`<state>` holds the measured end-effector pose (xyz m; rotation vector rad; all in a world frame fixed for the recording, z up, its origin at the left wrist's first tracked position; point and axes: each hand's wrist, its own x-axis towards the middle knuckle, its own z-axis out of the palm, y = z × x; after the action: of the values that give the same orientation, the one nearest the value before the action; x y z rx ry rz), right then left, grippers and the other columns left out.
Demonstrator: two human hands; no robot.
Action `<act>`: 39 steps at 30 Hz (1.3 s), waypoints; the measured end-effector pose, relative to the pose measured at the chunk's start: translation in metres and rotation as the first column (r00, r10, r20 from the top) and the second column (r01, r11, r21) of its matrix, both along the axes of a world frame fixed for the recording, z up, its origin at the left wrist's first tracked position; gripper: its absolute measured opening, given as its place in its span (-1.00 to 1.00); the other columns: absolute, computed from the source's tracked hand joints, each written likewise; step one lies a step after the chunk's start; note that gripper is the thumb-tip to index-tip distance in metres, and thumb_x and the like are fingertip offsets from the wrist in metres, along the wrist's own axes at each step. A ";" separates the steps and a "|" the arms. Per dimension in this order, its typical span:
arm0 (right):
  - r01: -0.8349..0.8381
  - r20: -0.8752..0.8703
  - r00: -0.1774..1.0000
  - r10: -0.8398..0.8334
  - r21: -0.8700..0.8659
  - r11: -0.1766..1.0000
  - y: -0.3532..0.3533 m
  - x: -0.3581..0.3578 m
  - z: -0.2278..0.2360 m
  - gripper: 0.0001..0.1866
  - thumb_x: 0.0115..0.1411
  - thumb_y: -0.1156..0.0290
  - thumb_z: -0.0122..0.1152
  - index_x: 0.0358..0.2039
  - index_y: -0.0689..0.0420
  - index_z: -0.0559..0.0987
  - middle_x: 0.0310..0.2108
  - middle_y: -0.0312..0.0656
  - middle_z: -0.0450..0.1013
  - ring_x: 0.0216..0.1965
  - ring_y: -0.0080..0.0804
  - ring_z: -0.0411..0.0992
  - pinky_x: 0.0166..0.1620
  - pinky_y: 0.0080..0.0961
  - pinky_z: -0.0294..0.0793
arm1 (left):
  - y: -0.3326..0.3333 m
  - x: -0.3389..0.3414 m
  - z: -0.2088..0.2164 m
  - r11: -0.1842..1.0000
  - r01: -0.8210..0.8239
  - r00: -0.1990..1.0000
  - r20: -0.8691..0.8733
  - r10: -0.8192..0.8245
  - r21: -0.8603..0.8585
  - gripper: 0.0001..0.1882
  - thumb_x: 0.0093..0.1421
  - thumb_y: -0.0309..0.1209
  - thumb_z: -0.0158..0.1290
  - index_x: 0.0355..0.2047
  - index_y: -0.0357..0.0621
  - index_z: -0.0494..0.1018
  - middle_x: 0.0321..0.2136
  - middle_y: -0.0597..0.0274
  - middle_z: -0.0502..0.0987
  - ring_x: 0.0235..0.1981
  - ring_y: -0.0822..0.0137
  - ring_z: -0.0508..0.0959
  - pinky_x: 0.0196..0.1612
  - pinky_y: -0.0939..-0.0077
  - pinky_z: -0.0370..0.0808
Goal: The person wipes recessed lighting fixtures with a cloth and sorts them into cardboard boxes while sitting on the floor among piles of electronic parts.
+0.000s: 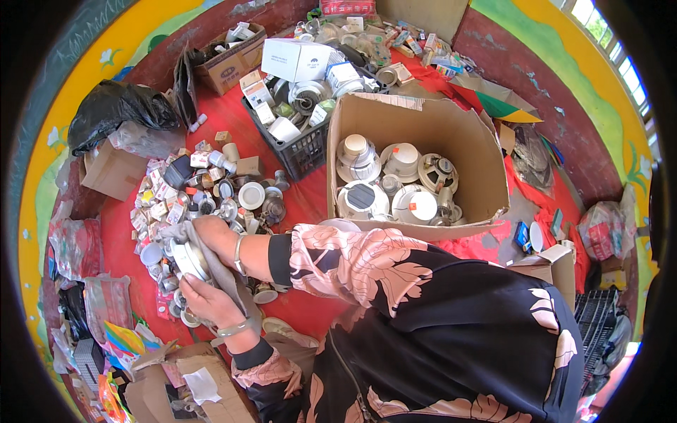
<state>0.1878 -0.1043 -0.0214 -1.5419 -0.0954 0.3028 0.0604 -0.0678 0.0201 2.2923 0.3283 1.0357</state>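
Observation:
My left hand is closed on the rim of a round white downlight, thumb and fingers along its near edge. My right hand holds a grey cloth against the upper side of the downlight. The cloth hangs down between my two wrists, and the fingers of my right hand are mostly hidden. Beneath both hands spreads a heap of loose lamps and small boxes. Another round white lamp lies in the heap just beyond my right hand.
An open cardboard box with several white downlights stands right of my arms. Behind it is a black plastic crate full of lamps and boxes. A black bag sits far left; an open carton is near my left forearm. Red sheeting covers the floor.

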 end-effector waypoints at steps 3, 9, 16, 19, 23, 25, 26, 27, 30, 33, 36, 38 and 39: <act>0.230 -0.604 0.796 0.051 0.378 0.897 -0.022 -0.008 0.038 -0.74 0.03 0.36 -0.05 -0.46 0.31 0.50 -0.47 -0.05 0.44 -0.45 -0.28 0.41 -0.37 -0.33 0.36 | 0.006 -0.002 -0.007 0.998 0.006 0.999 -0.053 -0.003 0.066 -0.64 0.27 -0.32 -0.31 -0.31 -0.44 0.33 -0.45 -0.22 0.42 -0.48 -0.05 0.40 -0.39 0.29 0.33; 0.174 -0.571 0.814 0.107 0.415 0.893 -0.041 -0.011 0.053 -0.69 0.04 0.28 -0.08 -0.44 0.28 0.49 -0.45 -0.09 0.43 -0.48 -0.31 0.40 -0.40 -0.31 0.36 | -0.003 0.013 -0.011 0.983 0.000 0.994 0.104 -0.020 0.186 -0.65 0.27 -0.32 -0.31 -0.34 -0.44 0.33 -0.49 -0.21 0.41 -0.47 -0.08 0.40 -0.39 0.24 0.33; -0.207 -0.103 0.966 0.239 0.252 0.945 -0.031 -0.022 0.055 -0.38 0.04 0.03 0.00 -0.06 0.31 0.32 -0.15 0.10 0.36 -0.15 -0.19 0.36 -0.11 -0.35 0.32 | 0.011 0.009 0.001 0.997 -0.072 0.992 0.101 0.075 -0.035 -0.62 0.28 -0.29 -0.31 -0.33 -0.46 0.32 -0.43 -0.24 0.42 -0.45 -0.03 0.39 -0.35 0.25 0.32; -0.396 0.213 0.885 0.415 -0.126 0.909 -0.037 -0.023 0.058 -0.06 -0.10 -0.13 0.18 0.10 0.33 0.13 -0.05 0.18 0.29 0.00 -0.11 0.28 0.06 -0.40 0.21 | 0.014 0.007 0.005 0.946 -0.094 0.989 0.079 0.124 -0.310 -0.59 0.27 -0.25 -0.29 -0.20 -0.44 0.32 -0.31 -0.19 0.42 -0.32 0.04 0.41 -0.22 0.30 0.35; -0.157 0.296 0.927 0.231 -0.254 0.954 -0.024 -0.035 0.054 -0.14 -0.09 -0.12 0.15 0.03 0.35 0.25 -0.30 0.21 0.42 -0.22 -0.05 0.43 -0.18 -0.33 0.40 | 0.029 0.002 -0.004 0.850 -0.004 0.978 0.174 0.113 -0.527 -0.60 0.27 -0.23 -0.27 -0.25 -0.42 0.34 -0.33 -0.03 0.43 -0.34 0.23 0.39 -0.22 0.41 0.33; -0.077 0.300 0.951 0.079 -0.017 0.997 -0.014 -0.027 0.044 -0.37 0.00 -0.08 0.05 -0.25 0.34 0.43 -0.52 0.19 0.43 -0.38 0.02 0.45 -0.28 -0.26 0.39 | 0.024 0.000 0.001 0.810 0.086 0.958 0.271 0.093 -0.579 -0.62 0.27 -0.24 -0.27 -0.32 -0.38 0.35 -0.44 0.12 0.42 -0.42 0.37 0.36 -0.31 0.49 0.32; 0.029 0.331 0.941 -0.073 0.135 0.990 -0.003 -0.022 0.033 -0.43 0.04 -0.07 0.00 -0.41 0.32 0.50 -0.55 0.20 0.42 -0.39 0.06 0.44 -0.29 -0.23 0.37 | 0.027 -0.003 0.001 0.865 0.068 0.964 0.257 0.072 -0.497 -0.63 0.27 -0.24 -0.26 -0.32 -0.37 0.35 -0.45 0.17 0.41 -0.42 0.44 0.34 -0.33 0.54 0.31; 0.070 0.346 0.936 -0.069 0.008 0.998 -0.012 -0.021 0.036 -0.44 0.05 -0.06 0.00 -0.43 0.31 0.51 -0.54 0.19 0.42 -0.38 0.07 0.43 -0.29 -0.22 0.37 | 0.024 -0.003 0.000 0.823 0.079 0.970 0.234 0.068 -0.563 -0.62 0.27 -0.23 -0.25 -0.32 -0.37 0.36 -0.45 0.22 0.40 -0.42 0.47 0.32 -0.33 0.57 0.30; 0.119 0.337 0.938 -0.077 -0.106 0.987 -0.019 -0.014 0.040 -0.45 0.05 -0.05 -0.01 -0.45 0.32 0.51 -0.53 0.22 0.41 -0.36 0.09 0.42 -0.30 -0.22 0.36 | 0.025 -0.001 0.004 0.682 0.228 0.944 0.329 0.020 -0.695 -0.62 0.27 -0.22 -0.24 -0.32 -0.35 0.37 -0.44 0.27 0.40 -0.42 0.49 0.31 -0.33 0.60 0.29; 0.140 0.204 0.972 -0.115 -0.115 0.983 -0.032 -0.005 0.046 -0.35 0.03 -0.10 0.02 -0.42 0.40 0.49 -0.52 0.16 0.44 -0.40 -0.02 0.44 -0.31 -0.27 0.36 | 0.026 0.002 0.014 0.522 0.314 0.920 0.390 0.039 -0.793 -0.63 0.26 -0.21 -0.21 -0.28 -0.34 0.36 -0.38 0.26 0.40 -0.38 0.50 0.33 -0.28 0.58 0.31; 0.133 -0.132 0.986 -0.105 0.224 0.966 -0.027 0.015 0.034 -0.31 0.03 -0.12 0.04 -0.32 0.43 0.47 -0.40 0.01 0.47 -0.44 -0.23 0.42 -0.33 -0.39 0.38 | 0.047 -0.003 0.014 0.447 0.267 0.898 0.388 0.205 -0.854 -0.61 0.25 -0.22 -0.19 -0.18 -0.38 0.33 -0.28 0.19 0.41 -0.31 0.44 0.38 -0.22 0.53 0.34; 0.176 -0.310 0.951 -0.023 0.474 0.863 -0.047 0.029 0.042 -0.44 0.09 -0.08 0.00 -0.26 0.25 0.42 -0.38 -0.07 0.44 -0.36 -0.26 0.45 -0.29 -0.35 0.45 | 0.052 -0.002 0.020 0.375 0.261 0.875 0.382 0.298 -0.890 -0.59 0.24 -0.22 -0.18 -0.13 -0.39 0.31 -0.24 0.15 0.41 -0.28 0.40 0.40 -0.20 0.51 0.35; 0.219 -0.371 0.929 0.006 0.564 0.796 -0.052 0.026 0.053 -0.49 0.11 -0.07 -0.02 -0.24 0.19 0.41 -0.38 -0.07 0.44 -0.39 -0.22 0.45 -0.29 -0.30 0.46 | 0.061 -0.007 0.020 0.352 0.254 0.892 0.359 0.275 -0.901 -0.58 0.24 -0.26 -0.19 -0.04 -0.39 0.23 -0.11 0.07 0.38 -0.13 0.27 0.43 -0.07 0.42 0.37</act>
<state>0.2137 -0.1565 0.0314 -0.8345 0.1743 0.4106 0.0537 -0.0071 0.0396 0.9154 0.5583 0.9601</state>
